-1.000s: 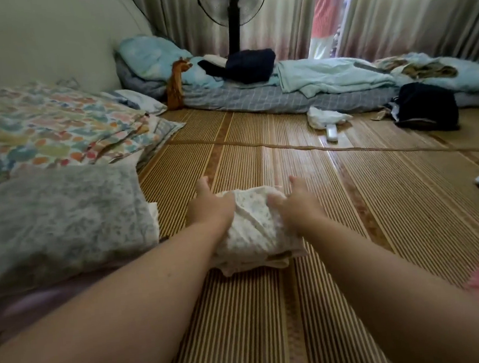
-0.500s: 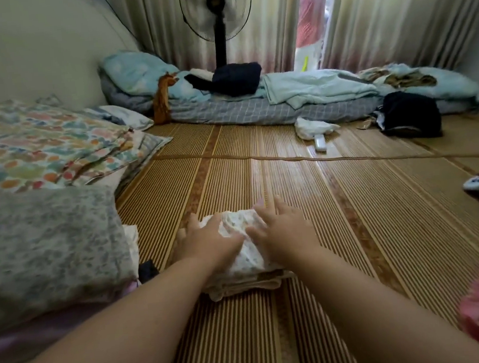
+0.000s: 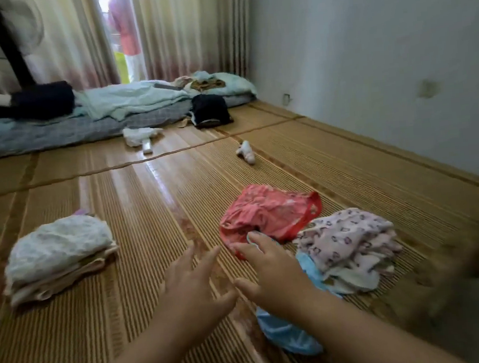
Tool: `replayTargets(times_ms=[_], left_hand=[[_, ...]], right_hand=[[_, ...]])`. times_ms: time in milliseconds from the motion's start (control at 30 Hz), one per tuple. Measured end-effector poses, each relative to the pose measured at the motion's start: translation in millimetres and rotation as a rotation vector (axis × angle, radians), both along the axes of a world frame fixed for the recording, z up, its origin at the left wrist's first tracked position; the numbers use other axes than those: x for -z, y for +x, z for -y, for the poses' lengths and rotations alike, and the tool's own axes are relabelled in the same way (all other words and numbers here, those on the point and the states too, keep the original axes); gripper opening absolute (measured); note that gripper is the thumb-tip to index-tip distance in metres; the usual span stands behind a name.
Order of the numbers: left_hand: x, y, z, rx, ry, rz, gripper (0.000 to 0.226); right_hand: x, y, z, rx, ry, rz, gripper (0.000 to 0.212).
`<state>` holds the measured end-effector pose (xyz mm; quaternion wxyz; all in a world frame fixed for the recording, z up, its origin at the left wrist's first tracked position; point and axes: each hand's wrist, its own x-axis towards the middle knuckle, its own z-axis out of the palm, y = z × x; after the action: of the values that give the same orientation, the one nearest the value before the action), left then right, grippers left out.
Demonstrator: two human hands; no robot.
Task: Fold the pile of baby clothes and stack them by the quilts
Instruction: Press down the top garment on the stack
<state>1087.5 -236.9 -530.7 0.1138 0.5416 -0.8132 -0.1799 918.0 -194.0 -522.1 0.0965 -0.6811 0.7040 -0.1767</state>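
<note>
Folded stack (image 3: 59, 252) left, unfolded pile (image 3: 350, 238) right, mat (image 3: 149, 218) between.

You are looking into a dim room, with daylight coming through the gap in the curtains (image 3: 178, 27) and glaring in streaks off the mat (image 3: 156, 174). Motion blur is smearing your left hand (image 3: 195, 283), your right hand (image 3: 272, 277) and the fan (image 3: 9, 42). The lower right corner is streaking, and the wide lens is bending the edges.
</note>
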Motion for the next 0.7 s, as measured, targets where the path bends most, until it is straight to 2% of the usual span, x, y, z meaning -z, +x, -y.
replayTargets(times_ms=[167, 267, 333, 367, 433, 500, 567, 633, 700], left_hand=[[11.5, -83.8, -38.9, 0.225, -0.001, 0.094, 0.085], [21.6, -114.6, -44.1, 0.252, 0.031, 0.166, 0.084], [30.7, -126.2, -43.0, 0.192, 0.114, 0.197, 0.081], [33.4, -127.5, -42.6, 0.128, 0.161, 0.19, 0.074], [35.7, -123.3, -39.9, 0.042, 0.166, 0.146, 0.047], [35.0, -116.3, -35.5, 0.02, 0.126, 0.115, 0.033], [30.8, -108.0, -32.6, -0.008, 0.166, 0.005, 0.03], [26.1, -100.2, -31.2, -0.086, 0.297, -0.256, 0.025], [21.3, -90.8, -31.7, -0.175, 0.343, -0.455, 0.019]], right_hand=[[13.6, -77.0, -51.2, 0.154, 0.055, -0.01, 0.067], [19.7, -117.6, -55.7, 0.234, 0.089, -0.016, 0.068], [21.7, -137.3, -51.6, 0.27, 0.103, 0.007, 0.057], [22.5, -142.0, -48.5, 0.27, 0.095, 0.016, 0.045], [25.2, -142.9, -40.3, 0.249, 0.054, -0.002, 0.023], [29.4, -132.6, -32.4, 0.23, 0.057, 0.036, 0.02], [34.0, -115.8, -25.6, 0.213, 0.164, 0.064, 0.033], [35.2, -101.0, -18.7, 0.244, 0.274, 0.0, 0.044], [30.8, -93.3, -14.1, 0.323, 0.338, -0.012, 0.045]])
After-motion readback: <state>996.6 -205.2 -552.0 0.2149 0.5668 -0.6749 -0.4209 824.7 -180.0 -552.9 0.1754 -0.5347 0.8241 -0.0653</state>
